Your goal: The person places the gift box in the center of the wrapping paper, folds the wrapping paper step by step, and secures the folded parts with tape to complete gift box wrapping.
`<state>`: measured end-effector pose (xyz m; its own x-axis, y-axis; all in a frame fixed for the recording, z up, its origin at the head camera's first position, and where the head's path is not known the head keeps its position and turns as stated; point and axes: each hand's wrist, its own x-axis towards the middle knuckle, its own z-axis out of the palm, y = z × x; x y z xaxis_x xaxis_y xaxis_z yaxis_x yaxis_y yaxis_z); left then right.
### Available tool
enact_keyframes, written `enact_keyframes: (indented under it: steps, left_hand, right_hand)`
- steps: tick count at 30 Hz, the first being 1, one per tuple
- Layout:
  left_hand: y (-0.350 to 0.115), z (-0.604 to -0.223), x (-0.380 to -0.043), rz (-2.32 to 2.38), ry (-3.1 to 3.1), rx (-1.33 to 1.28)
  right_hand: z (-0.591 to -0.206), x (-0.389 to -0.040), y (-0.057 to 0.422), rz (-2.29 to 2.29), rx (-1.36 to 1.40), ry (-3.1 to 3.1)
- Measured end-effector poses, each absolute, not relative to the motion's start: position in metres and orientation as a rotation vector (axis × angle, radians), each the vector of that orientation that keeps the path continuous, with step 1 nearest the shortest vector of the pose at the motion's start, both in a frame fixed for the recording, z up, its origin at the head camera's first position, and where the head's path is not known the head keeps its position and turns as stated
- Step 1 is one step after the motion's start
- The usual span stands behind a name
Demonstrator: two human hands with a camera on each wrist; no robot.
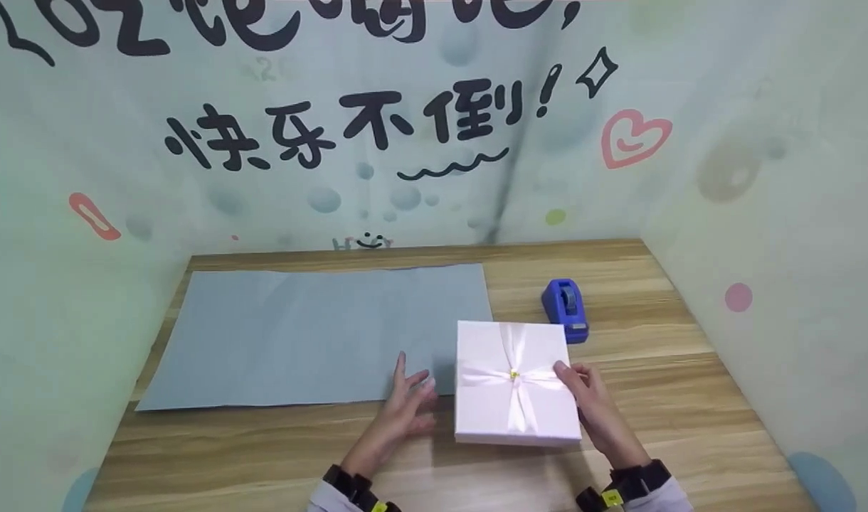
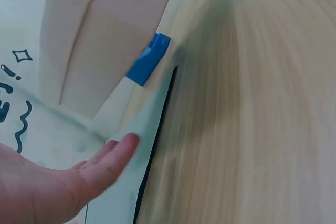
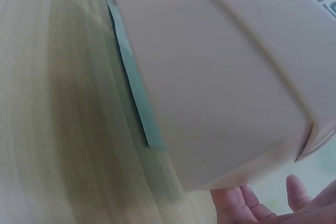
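A pale pink gift box (image 1: 480,409) with a ribbon bow on its lid is held above the table by my right hand (image 1: 596,405). The thumb lies at the lid's right edge, and the other fingers reach under and along that side. In the right wrist view the box's plain side (image 3: 189,93) and lid seam fill much of the frame, with fingertips (image 3: 231,203) at its lower end. My left hand (image 1: 405,409) is to the left of the box, apart from it, fingers spread. It hovers by the front edge of a grey-blue paper sheet (image 1: 299,334).
A blue tape dispenser (image 1: 565,306) stands behind the box, partly overlapped by it in the head view. The wooden table (image 1: 263,455) is bordered by a printed cloth backdrop (image 1: 434,199) at the back and on both sides.
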<state>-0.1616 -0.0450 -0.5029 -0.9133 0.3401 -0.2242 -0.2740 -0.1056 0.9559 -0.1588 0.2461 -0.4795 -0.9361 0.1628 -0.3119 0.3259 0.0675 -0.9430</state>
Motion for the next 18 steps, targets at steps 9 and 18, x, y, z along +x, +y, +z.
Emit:
enact_keyframes:
  steps: [9,18]
  left_hand:
    - [-0.026,-0.503,-0.144,1.964,1.928,0.082]
    - [-0.027,-0.507,-0.139,2.008,1.926,-0.011]
  right_hand:
    - [-0.485,-0.155,0.223,-2.032,0.471,2.182]
    - [-0.487,-0.154,0.215,-1.971,0.437,2.225]
